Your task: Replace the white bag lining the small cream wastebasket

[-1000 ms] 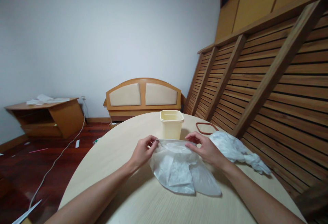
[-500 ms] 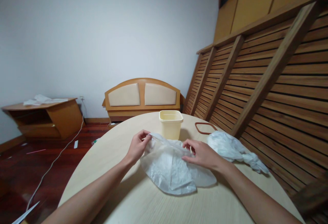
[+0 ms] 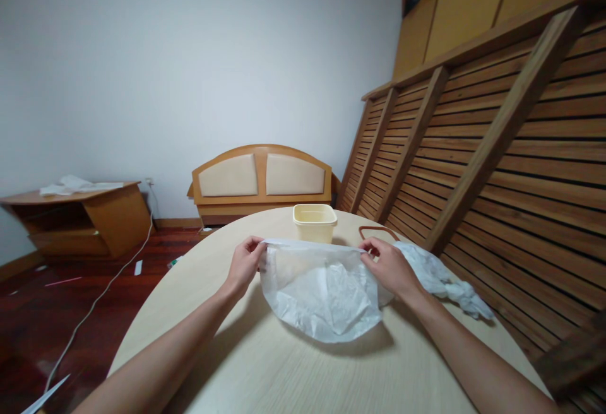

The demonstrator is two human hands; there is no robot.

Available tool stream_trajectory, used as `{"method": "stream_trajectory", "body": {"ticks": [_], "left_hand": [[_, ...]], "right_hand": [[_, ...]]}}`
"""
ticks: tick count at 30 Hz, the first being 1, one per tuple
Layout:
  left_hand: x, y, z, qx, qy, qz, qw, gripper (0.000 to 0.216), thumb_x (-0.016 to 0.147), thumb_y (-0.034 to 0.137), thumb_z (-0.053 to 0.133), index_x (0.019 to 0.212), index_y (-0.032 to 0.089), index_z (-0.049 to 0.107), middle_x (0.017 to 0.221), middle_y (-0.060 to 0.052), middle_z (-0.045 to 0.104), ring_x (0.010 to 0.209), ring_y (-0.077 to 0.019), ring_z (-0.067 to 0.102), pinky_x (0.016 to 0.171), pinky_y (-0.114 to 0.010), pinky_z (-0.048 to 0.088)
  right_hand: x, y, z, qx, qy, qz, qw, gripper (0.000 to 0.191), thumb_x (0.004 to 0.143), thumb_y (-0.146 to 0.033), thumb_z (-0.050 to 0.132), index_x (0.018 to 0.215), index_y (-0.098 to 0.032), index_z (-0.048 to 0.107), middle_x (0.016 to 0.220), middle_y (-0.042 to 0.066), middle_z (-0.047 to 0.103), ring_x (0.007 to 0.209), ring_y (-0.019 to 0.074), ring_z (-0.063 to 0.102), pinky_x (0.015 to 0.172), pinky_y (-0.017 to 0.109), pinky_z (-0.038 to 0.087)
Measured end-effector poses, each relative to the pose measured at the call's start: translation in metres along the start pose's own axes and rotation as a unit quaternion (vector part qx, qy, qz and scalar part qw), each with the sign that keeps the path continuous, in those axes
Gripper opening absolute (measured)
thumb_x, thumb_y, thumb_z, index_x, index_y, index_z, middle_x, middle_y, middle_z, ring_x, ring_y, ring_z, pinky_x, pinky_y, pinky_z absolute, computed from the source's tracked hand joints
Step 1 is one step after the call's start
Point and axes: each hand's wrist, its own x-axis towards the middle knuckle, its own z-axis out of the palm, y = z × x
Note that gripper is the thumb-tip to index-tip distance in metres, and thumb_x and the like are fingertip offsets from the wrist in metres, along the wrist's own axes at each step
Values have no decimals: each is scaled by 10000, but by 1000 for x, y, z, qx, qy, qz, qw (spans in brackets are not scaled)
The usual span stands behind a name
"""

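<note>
A translucent white plastic bag point(image 3: 322, 294) is stretched between my hands, its upper edge pulled nearly straight. My left hand point(image 3: 246, 264) pinches the left corner of that edge, and my right hand point(image 3: 387, 264) pinches the right one. The bag's rounded lower part hangs toward me over the table. Just behind it stands a pale yellow square bin point(image 3: 314, 223), open at the top, its lower part hidden by the bag. Partly behind my right hand lies a brown rounded frame point(image 3: 379, 231).
The round wooden table point(image 3: 265, 376) fills the foreground. On its right lies a crumpled bundle of white plastic bags point(image 3: 440, 278). A slatted wooden panel point(image 3: 473, 168) leans beyond it. A low cabinet point(image 3: 80, 218) and a white cable point(image 3: 101, 297) are at left.
My right hand has moved right and up and now grips the bag's edge. The bag's top edge is drawn wide and taut, covering more of the bin. My left hand shifted slightly left.
</note>
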Motion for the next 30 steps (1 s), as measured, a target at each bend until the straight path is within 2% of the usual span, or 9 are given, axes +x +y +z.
{"method": "stream_trajectory", "body": {"ticks": [6, 12, 18, 21, 25, 28, 30], "left_hand": [[14, -11, -11, 30, 45, 23, 998, 306, 678, 443, 623, 749, 146, 629, 655, -1, 592, 584, -133, 524, 527, -228, 415], [19, -13, -15, 58, 33, 47, 997, 313, 690, 454, 636, 769, 152, 651, 779, -44, 664, 718, -182, 592, 661, -277, 464], [18, -17, -11, 143, -29, 102, 984, 430, 739, 431, 634, 1070, 163, 692, 1047, -108, 723, 923, -244, 659, 816, -352, 501], [18, -21, -9, 173, -62, 128, 974, 354, 752, 403, 628, 1008, 176, 721, 1024, -101, 744, 913, -245, 669, 841, -355, 501], [19, -22, -9, 185, -67, 139, 971, 261, 764, 370, 575, 856, 178, 727, 860, -74, 748, 788, -225, 659, 763, -327, 504], [21, -22, -11, 140, -50, 133, 980, 213, 721, 317, 564, 798, 183, 710, 782, -47, 726, 731, -207, 640, 716, -305, 497], [22, -21, -13, 106, -39, 129, 985, 178, 696, 292, 556, 751, 187, 689, 772, -40, 714, 756, -205, 641, 736, -303, 497]], "right_hand": [[2, 13, -2, 48, 16, 19, 999, 218, 853, -354, 521, 905, -200, 667, 830, 52, 710, 750, 208, 649, 689, 308, 467], [5, 11, -4, 163, 13, 26, 986, 334, 851, -500, 594, 907, -177, 655, 645, 3, 575, 593, 162, 537, 553, 276, 418], [-2, -18, -13, 257, -7, -16, 966, 304, 813, -475, 669, 856, -175, 651, 650, -1, 565, 586, 138, 513, 526, 249, 416], [-11, -34, -18, 283, -42, -62, 956, 233, 817, -410, 685, 809, -180, 650, 696, 19, 619, 627, 140, 554, 571, 250, 451], [-24, -55, -21, 307, -131, -140, 932, 140, 810, -316, 701, 788, -182, 667, 736, 29, 676, 672, 137, 597, 649, 251, 491], [-34, -73, -25, 322, -236, -171, 901, 132, 775, -295, 732, 801, -169, 703, 737, 32, 699, 661, 130, 611, 652, 245, 503], [-38, -83, -28, 334, -335, -175, 863, 201, 749, -322, 761, 862, -157, 737, 740, 38, 712, 661, 136, 631, 659, 250, 515]]}}
